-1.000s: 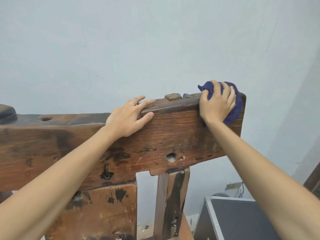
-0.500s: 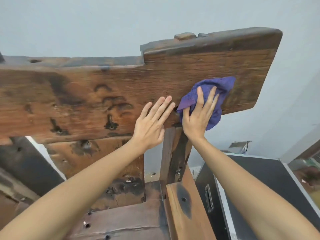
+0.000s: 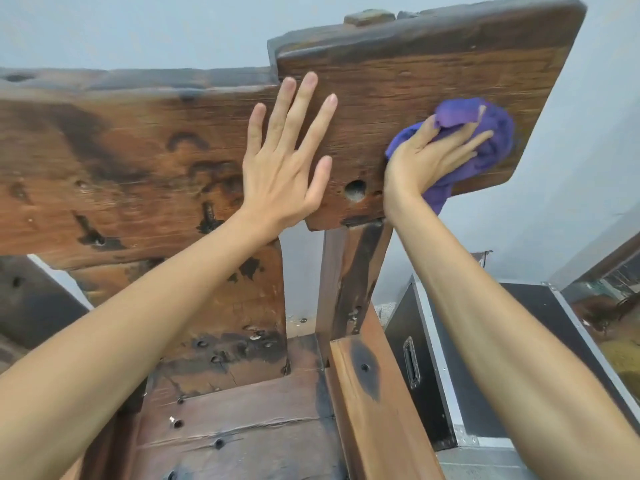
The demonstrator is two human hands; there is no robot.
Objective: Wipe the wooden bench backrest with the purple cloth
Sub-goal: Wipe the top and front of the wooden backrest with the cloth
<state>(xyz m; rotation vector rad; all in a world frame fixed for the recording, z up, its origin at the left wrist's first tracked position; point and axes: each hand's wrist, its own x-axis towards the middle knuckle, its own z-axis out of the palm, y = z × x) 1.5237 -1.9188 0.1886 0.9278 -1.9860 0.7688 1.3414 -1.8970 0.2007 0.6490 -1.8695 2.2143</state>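
Note:
The wooden bench backrest [image 3: 138,150] is a wide, dark-stained plank with holes and black marks, spanning the upper half of the view. My right hand [image 3: 426,161] presses the bunched purple cloth [image 3: 491,133] flat against the plank's right end, near its lower edge. My left hand [image 3: 280,168] rests flat on the wood beside it, fingers spread and pointing up, holding nothing. Part of the cloth hangs below my right palm.
A wooden upright [image 3: 349,271] and the bench seat [image 3: 235,420] lie below the plank, with an armrest [image 3: 374,393] on the right. A black metal-edged case [image 3: 485,358] stands right of the bench. A pale wall [image 3: 138,26] is behind.
My right hand has slid the cloth to the right and slightly up along the plank. My left hand has moved up the wood and spread its fingers. The view has come closer.

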